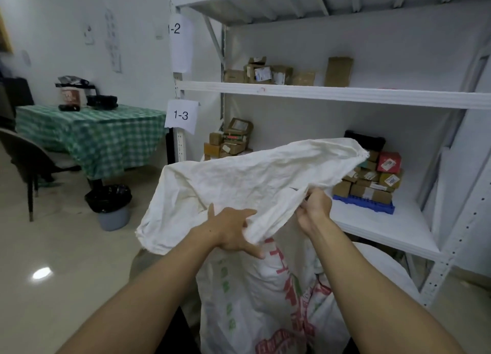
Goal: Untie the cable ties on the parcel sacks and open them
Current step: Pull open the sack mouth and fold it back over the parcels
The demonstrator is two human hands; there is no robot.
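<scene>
a: where is the sack now?
b: the white sack (247,183) is lifted in front of the shelf (345,94), its top flopped over to the left. the left hand (233,233) grips a bunched fold of its edge; the right hand (314,207) pinches the cloth at the neck
a: any cable tie?
b: can't tell, nothing clear shows
a: the risk?
b: i'd say pulling the folds apart unevenly could tip the sack and spill parcels, or the cloth slips from that thin pinch
</scene>
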